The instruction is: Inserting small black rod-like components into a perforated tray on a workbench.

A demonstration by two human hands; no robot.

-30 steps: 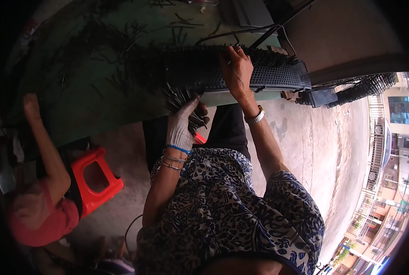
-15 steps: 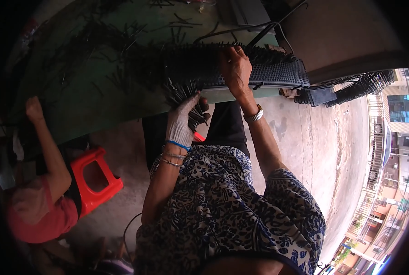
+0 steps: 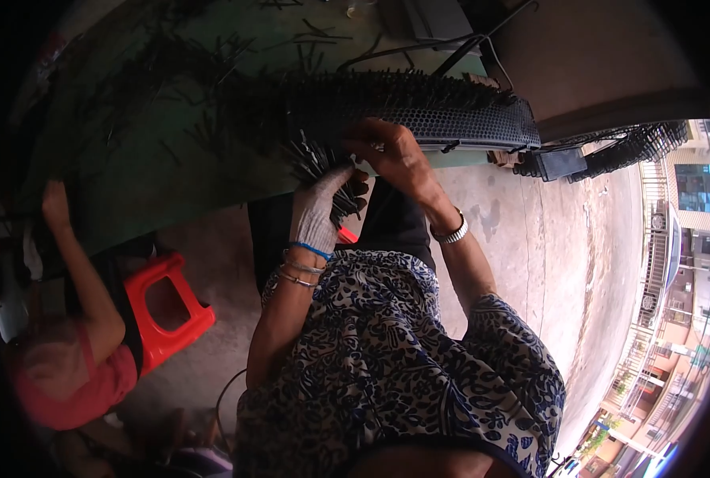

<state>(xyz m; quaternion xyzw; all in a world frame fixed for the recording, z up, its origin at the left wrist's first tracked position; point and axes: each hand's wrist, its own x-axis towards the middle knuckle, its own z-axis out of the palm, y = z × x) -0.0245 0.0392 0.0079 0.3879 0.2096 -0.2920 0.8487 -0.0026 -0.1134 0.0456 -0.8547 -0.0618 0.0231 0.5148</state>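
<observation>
My left hand, in a pale knit glove with a blue cuff, is closed around a bundle of thin black sticks. The sticks poke out above and below the fist. My bare right hand is beside the bundle's upper end, fingers bent and thumb close to the sticks; whether its fingertips pinch one I cannot make out. Just beyond lies a long black perforated panel at the table's near edge, with rows of short black sticks standing along its far side.
Loose black sticks are scattered over the green table. Bent dark rods lie at the back right. On the left, a co-worker's arm reaches to the table, near a red plastic stool. Another dark mesh piece is at right.
My right hand has come off the perforated panel and moved left and nearer, to the stick bundle. My left hand keeps its hold, nearly unmoved.
</observation>
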